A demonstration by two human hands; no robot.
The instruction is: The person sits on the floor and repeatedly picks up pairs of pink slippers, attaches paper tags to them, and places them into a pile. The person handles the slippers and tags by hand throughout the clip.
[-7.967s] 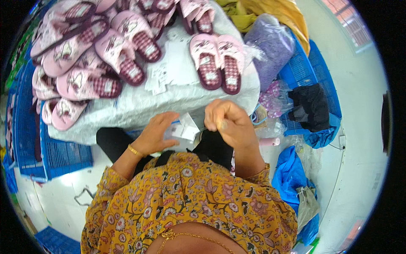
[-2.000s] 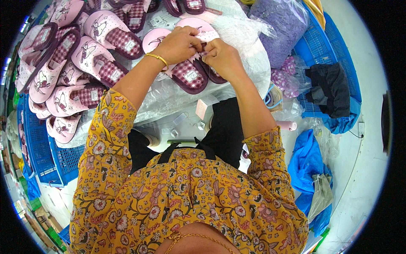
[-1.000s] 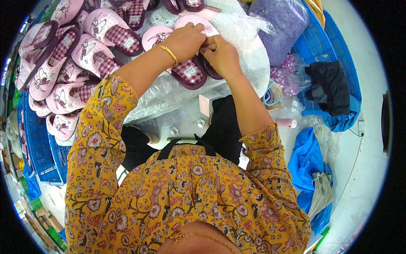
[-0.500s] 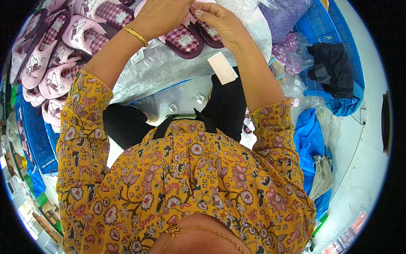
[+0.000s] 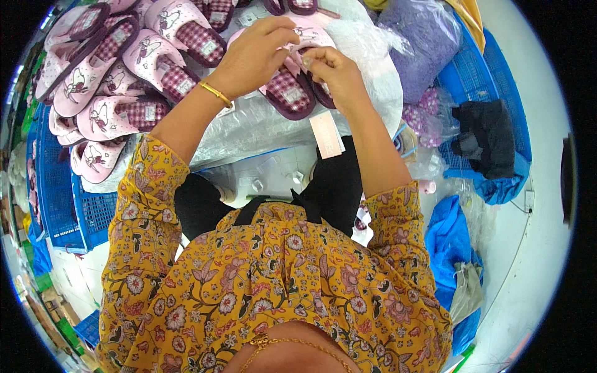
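A pair of pink slippers (image 5: 290, 93) with dark plum edges and checked insoles lies before me on the plastic-covered table. Over their pink uppers, my left hand (image 5: 258, 55) has its fingers bent and closed at the tips. My right hand (image 5: 336, 74) is closed too, thumb against curled fingers, right beside the left fingertips. Whatever thin or small thing they grip is hidden by the fingers. Below the right hand, a pale pink and white card tag (image 5: 327, 135) shows at the table's near edge; how it is attached cannot be made out.
Many matching slippers (image 5: 149, 59) are heaped at the left, above a blue plastic crate (image 5: 96, 214). Clear plastic sheeting (image 5: 249, 133) covers the table. At the right stand a purple fluffy bundle in plastic (image 5: 416, 53), blue crates with black cloth (image 5: 488, 133), and a blue bag (image 5: 451, 248).
The view has shifted, so table, slippers and hands appear lower in the picture. My hands stay over the same pair, and their fingertips look slightly farther apart.
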